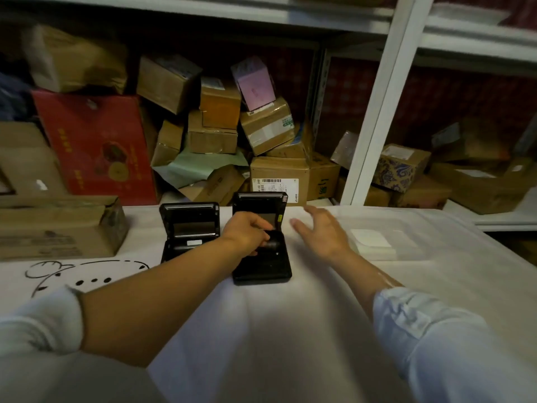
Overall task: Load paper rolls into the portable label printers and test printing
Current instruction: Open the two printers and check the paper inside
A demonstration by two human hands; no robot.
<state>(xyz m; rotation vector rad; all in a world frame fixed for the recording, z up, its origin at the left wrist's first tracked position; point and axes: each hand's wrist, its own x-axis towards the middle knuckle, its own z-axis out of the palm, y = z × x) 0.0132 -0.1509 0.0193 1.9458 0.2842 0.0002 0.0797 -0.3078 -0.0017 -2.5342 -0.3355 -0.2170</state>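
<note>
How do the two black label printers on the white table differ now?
The left black printer stands untouched, farther back, a small white piece inside; the right black printer lies nearer, the left hand reaching into its bay. The right hand hovers beside it. Both lids are open.

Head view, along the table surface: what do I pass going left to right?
Cardboard box → left printer, lid up → left hand reaching into the right printer → right hand, fingers spread → white label stack.
</note>
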